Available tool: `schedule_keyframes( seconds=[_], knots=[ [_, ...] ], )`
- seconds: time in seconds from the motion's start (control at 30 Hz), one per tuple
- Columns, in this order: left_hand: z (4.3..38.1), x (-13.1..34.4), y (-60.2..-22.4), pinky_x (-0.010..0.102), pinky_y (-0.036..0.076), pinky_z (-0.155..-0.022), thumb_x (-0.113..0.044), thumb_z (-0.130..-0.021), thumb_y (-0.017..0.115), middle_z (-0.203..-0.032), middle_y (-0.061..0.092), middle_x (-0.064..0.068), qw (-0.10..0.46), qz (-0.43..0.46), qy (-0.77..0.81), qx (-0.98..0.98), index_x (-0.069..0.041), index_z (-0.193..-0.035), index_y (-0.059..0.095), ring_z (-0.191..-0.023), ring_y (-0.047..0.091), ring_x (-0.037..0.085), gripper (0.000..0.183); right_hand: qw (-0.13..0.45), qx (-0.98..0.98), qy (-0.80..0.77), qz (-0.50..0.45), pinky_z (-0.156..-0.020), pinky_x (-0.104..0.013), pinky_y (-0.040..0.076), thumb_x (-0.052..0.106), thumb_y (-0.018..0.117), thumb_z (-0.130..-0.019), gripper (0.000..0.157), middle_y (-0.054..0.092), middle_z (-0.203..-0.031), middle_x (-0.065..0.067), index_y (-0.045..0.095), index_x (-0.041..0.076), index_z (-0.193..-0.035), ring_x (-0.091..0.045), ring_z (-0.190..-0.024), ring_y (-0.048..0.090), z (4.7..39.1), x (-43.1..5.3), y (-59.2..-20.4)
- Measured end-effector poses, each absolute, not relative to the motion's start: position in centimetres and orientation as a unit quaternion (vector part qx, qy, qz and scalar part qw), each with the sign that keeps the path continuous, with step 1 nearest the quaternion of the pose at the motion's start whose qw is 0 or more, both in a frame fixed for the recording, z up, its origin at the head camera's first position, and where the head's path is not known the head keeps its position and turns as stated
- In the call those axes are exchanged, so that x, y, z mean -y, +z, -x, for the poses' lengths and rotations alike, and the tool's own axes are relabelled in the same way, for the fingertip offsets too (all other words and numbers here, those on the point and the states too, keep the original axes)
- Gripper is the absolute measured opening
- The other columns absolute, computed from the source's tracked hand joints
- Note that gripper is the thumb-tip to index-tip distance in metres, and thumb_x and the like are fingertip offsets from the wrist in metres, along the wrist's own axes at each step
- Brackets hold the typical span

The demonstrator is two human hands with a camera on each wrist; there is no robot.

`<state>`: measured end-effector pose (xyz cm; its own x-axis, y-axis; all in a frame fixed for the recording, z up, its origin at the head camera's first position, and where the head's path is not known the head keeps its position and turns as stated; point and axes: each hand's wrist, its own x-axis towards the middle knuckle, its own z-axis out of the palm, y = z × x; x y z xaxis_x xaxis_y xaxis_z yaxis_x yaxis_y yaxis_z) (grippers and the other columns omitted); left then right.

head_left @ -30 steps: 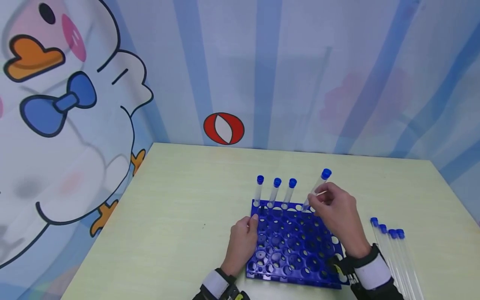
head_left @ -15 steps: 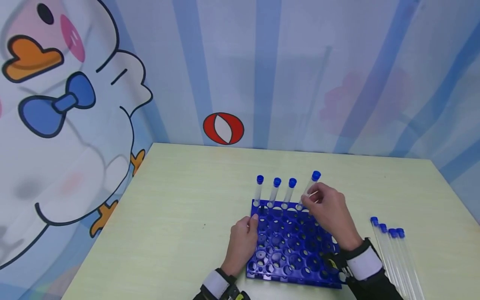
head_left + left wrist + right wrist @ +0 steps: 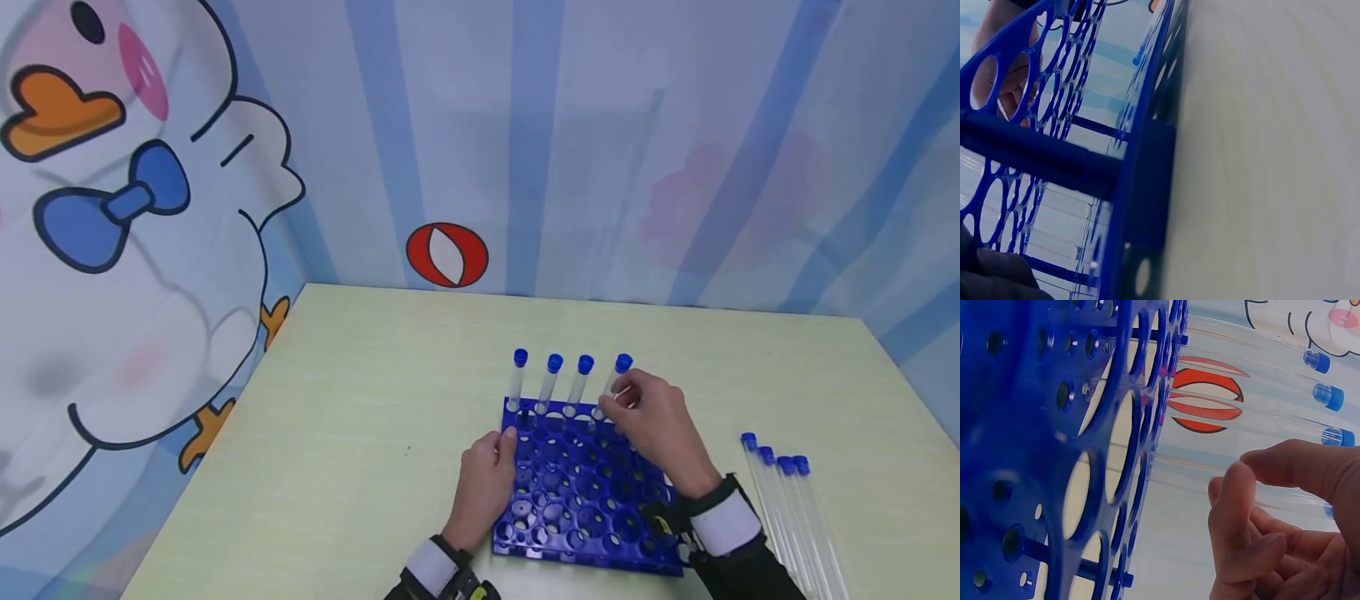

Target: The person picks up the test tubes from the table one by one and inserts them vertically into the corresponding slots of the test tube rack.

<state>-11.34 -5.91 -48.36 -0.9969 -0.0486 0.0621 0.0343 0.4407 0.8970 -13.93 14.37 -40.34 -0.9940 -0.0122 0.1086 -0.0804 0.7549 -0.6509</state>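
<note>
Three tubes (image 3: 547, 392) stand capped in the rack's far row, head view, between 11 and 12 o'clock of its centre. Rack (image 3: 585, 560) flat on table (image 3: 337, 417), long rows of holes vacant nearer the person. Fourth tube (image 3: 611, 382) just past 12, lower end in the same row, leaning a little toward 1. Right hand (image 3: 656, 421) at 2, thumb and forefinger nearly closed, pinching that tube below its cap. Left hand (image 3: 483, 475) at 9, curled on the rack's edge, thumb on top. Four loose tubes (image 3: 795, 508) lie side by side at 3, caps away from the person.

Left wrist view: rack edge-on, filling the 9 o'clock side; left fingers (image 3: 1004, 269) bent at its rim, toward 8. Right hand shows through the holes at 10.

Right wrist view: four tubes run out of the rack toward 3; the nearest passes at the right fingertips, its cap mostly hidden.

Progress, my reading: half racked. Three done, fourth nearly so; whether it is fully seated, cannot tell. Four left on the table.
</note>
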Motion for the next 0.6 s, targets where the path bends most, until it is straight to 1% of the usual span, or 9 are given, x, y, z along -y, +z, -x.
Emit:
schedule_keyframes(
  seconds=[0.4, 0.6],
  knots=[
    [11.33, 5.89, -48.33, 0.02, 0.026, -0.041, -0.032, -0.098, 0.043, -0.054, 0.035, -0.005, 0.04, -0.004, -0.529, 0.848, -0.006, -0.067, 0.049, -0.043, 0.035, 0.004, 0.041, 0.05, 0.936, 0.346, -0.026, -0.051, -0.028, 0.044, 0.019, 0.062, -0.085, 0.02, 0.061, -0.077, -0.009, 0.059, 0.002, -0.095, -0.017, -0.059, 0.052, 14.05, -14.32, -40.54],
    [11.35, 5.9, -48.43, 0.02, 0.025, -0.041, -0.03, -0.098, 0.043, -0.054, 0.034, -0.006, 0.044, -0.003, -0.524, 0.85, -0.006, -0.066, 0.048, -0.043, 0.034, 0.004, 0.04, 0.032, 0.939, 0.341, -0.023, -0.051, -0.028, 0.043, 0.019, 0.062, -0.085, 0.021, 0.06, -0.077, -0.01, 0.058, 0.001, -0.097, -0.018, -0.058, 0.051, 14.09, -14.25, -40.63]
  ],
)
